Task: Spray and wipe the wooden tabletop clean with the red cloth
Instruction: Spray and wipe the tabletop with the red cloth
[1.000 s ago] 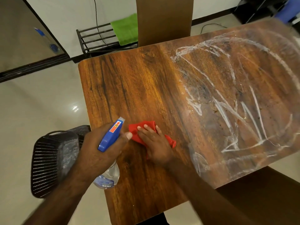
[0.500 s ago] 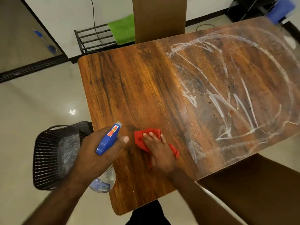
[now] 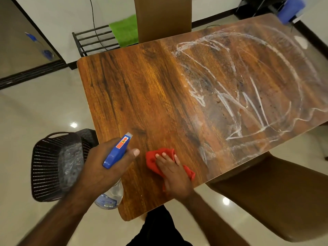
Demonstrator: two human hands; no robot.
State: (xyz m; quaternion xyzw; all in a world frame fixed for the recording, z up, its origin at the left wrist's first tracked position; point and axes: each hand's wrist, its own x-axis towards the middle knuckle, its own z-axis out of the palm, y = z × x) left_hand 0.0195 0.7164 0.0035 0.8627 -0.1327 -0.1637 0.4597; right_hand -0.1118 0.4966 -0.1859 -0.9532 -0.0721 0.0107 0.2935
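Tabletop (image 3: 142, 95): 9 o'clock half looks clean; white streaks (image 3: 248, 96) at 3 o'clock remain unwiped. Right hand (image 3: 174, 173) flat, pressing red cloth (image 3: 152, 160); left hand (image 3: 106, 167) grips spray bottle (image 3: 117, 151).

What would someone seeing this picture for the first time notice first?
The white streaks smeared over the right half of the wooden tabletop stand out most. Near the front edge, the right hand presses a red cloth on the wood, and beside it the left hand grips a blue-topped spray bottle.

Dark perforated basket (image 3: 48, 167) on the pale floor (image 3: 35, 107), green towel (image 3: 125, 31) on a black rack (image 3: 92, 41), brown chair (image 3: 163, 16) behind.
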